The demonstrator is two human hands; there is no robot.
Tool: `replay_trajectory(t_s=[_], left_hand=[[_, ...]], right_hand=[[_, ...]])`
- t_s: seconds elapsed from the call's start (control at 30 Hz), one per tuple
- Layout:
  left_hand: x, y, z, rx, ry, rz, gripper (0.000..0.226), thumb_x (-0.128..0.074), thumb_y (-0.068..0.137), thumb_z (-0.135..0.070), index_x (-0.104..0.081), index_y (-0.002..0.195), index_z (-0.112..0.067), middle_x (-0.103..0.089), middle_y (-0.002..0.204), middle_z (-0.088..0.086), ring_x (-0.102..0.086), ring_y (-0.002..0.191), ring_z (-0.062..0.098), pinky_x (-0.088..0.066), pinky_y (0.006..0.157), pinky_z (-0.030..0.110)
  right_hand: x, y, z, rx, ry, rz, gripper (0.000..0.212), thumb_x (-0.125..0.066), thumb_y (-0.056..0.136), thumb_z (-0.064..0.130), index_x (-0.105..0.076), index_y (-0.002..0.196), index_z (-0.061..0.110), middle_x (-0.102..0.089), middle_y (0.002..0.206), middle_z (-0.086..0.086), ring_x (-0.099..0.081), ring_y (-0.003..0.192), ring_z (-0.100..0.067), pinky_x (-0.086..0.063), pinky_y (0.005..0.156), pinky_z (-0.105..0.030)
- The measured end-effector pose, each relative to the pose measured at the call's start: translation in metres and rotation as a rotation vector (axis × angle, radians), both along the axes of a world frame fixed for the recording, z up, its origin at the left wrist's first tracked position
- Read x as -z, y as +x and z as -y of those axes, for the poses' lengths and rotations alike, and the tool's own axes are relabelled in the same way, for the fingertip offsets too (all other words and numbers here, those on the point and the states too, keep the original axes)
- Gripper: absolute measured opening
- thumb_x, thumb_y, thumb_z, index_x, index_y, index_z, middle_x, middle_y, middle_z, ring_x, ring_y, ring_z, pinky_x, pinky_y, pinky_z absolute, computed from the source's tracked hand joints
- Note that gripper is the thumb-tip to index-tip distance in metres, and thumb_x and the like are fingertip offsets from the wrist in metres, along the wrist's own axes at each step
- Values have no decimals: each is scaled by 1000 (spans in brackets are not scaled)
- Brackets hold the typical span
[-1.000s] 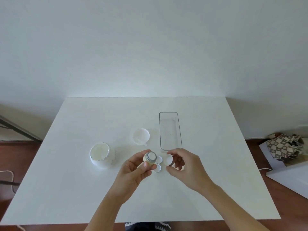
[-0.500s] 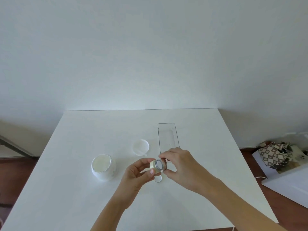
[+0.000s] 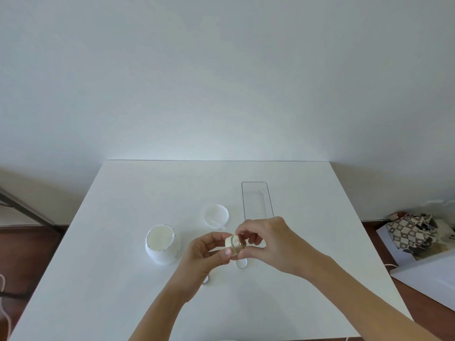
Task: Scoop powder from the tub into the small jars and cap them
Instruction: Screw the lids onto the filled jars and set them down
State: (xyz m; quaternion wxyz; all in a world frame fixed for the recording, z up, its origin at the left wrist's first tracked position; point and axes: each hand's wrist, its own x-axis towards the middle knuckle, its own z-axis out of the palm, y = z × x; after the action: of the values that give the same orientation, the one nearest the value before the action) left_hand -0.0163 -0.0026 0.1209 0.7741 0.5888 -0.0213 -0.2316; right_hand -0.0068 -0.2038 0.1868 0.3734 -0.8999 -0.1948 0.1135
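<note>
A small cream jar (image 3: pixel 232 245) is held above the white table (image 3: pixel 123 279), tipped on its side. My left hand (image 3: pixel 205 254) grips the jar's body. My right hand (image 3: pixel 268 239) pinches the cap (image 3: pixel 240 242) that sits on the jar's mouth. The open white tub (image 3: pixel 162 243) full of white powder stands left of my hands. Its lid (image 3: pixel 216 216) lies upside down behind them, with a small white scoop in it. Another small round piece (image 3: pixel 241 263) lies on the table under my hands, and part of one more (image 3: pixel 206 281) shows beneath my left wrist.
A long clear plastic tray (image 3: pixel 257 200) lies behind my right hand, running away from me. On the floor to the right sits a patterned bag (image 3: pixel 416 233) next to a white board. A dark metal leg stands at the far left.
My right hand brought the cap from beside the jar onto its mouth, and both hands now close on the jar. The jar has tipped sideways. The view tilted upward.
</note>
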Motion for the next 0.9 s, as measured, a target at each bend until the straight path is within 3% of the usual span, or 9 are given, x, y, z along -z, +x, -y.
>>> replay_trajectory(t_s=[0.13, 0.27, 0.37, 0.47, 0.53, 0.63, 0.77, 0.87, 0.9], left_hand=[[0, 3, -2, 16, -11, 22, 35, -83, 75, -29, -74, 107, -18, -78, 105, 9, -75, 97, 28, -56, 87, 29], [0, 4, -2, 31, -7, 30, 36, -83, 76, -31, -73, 108, -18, -78, 106, 11, -75, 99, 30, -56, 87, 28], [1, 7, -3, 12, -15, 17, 36, -83, 74, -29, -74, 107, -18, -77, 108, 11, -75, 98, 31, -56, 87, 30], [2, 9, -2, 16, -20, 16, 37, -82, 74, -27, -73, 109, -15, -76, 110, 14, -75, 97, 31, -56, 87, 31], [2, 10, -2, 24, -18, 20, 38, -81, 75, -26, -73, 109, -12, -76, 110, 15, -74, 97, 31, -56, 87, 31], [3, 11, -2, 21, -13, 12, 42, -81, 74, -25, -71, 111, -9, -76, 109, 15, -75, 97, 32, -56, 87, 30], [2, 12, -3, 15, 1, 16, 38, -82, 74, -27, -72, 109, -14, -77, 107, 11, -75, 95, 29, -57, 86, 29], [1, 12, -4, 1, -5, 7, 38, -82, 75, -29, -73, 109, -15, -76, 109, 11, -75, 96, 29, -56, 86, 29], [1, 12, -5, 2, -3, 7, 37, -82, 75, -30, -73, 109, -16, -76, 110, 11, -75, 97, 29, -56, 85, 29]], right_hand=[[5, 3, -1, 86, 37, -53, 37, -64, 79, 56, -62, 73, 20, -53, 53, 13, -43, 48, -6, -35, 48, -19], [9, 1, -3, 128, -144, -1, 60, -40, 83, 73, -49, 59, 19, -40, 50, 6, -33, 47, -11, -31, 48, -27], [5, 0, 3, 101, -61, -45, 30, -55, 84, 60, -62, 101, 36, -60, 83, 16, -55, 74, -2, -46, 66, -18], [3, 0, 8, 6, -26, -42, 41, -70, 83, 27, -56, 117, 46, -59, 100, 23, -54, 92, 3, -42, 77, -7], [5, 0, 6, 3, -24, -35, 36, -69, 84, 22, -61, 112, 41, -62, 94, 19, -57, 86, 0, -45, 74, -10], [5, 1, 0, 79, -15, -57, 10, -65, 86, 40, -65, 90, 31, -60, 71, 16, -53, 66, -3, -42, 59, -14], [13, 2, -4, 143, -180, 7, 51, -47, 87, 62, -51, 64, 18, -43, 56, 7, -35, 50, -9, -32, 51, -25], [11, -1, 0, 105, -103, -10, 28, -60, 84, 55, -58, 106, 38, -56, 90, 19, -53, 77, 1, -39, 65, -12], [10, -1, 2, 66, -82, -25, 36, -65, 84, 47, -52, 117, 46, -54, 102, 24, -53, 89, 4, -40, 70, -9]])
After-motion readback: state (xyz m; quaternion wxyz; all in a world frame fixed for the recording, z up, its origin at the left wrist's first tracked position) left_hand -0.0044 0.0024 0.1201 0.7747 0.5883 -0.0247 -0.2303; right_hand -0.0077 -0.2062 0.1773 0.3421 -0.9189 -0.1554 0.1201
